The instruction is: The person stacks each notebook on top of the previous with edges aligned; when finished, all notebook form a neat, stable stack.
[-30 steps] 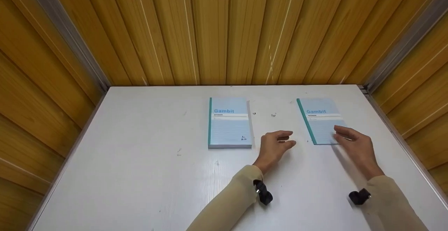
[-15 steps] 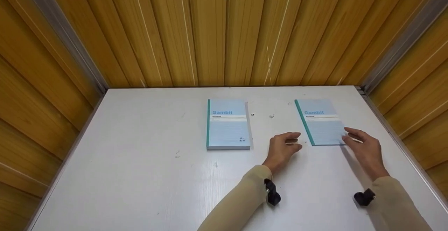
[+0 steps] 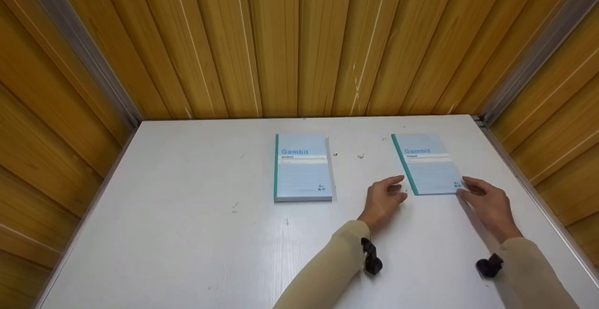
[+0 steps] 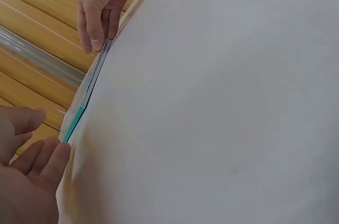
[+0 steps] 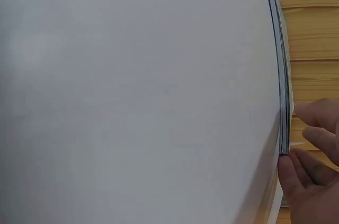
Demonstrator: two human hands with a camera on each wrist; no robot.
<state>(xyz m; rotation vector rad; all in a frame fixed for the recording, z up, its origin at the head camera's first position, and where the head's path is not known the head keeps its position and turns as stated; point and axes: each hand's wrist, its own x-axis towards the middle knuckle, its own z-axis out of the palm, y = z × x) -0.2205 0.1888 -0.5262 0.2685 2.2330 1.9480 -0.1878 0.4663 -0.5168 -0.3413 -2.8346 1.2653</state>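
A thin pale-blue notebook (image 3: 428, 168) with a green spine, marked "Gambit", lies flat at the right of the table. My right hand (image 3: 489, 206) is at its lower right corner. In the right wrist view, the fingertips of my right hand (image 5: 318, 181) touch the edge of the notebook (image 5: 283, 70). My left hand (image 3: 383, 203) is beside the green spine, fingers slightly bent and holding nothing. The left wrist view has the left hand (image 4: 32, 166) close to the spine end; contact is hard to tell.
A thicker pale-blue stack of matching notebooks (image 3: 304, 173) lies left of the hands. Wood-patterned panels (image 3: 281, 42) wall in the white table (image 3: 187, 229) at the back and sides. Small dark marks (image 3: 360, 156) dot the tabletop between the notebooks.
My left hand has moved right, towards the green spine. My right hand has shifted right off the notebook's cover to its edge, uncovering the printed lower corner. The view has tilted slightly.
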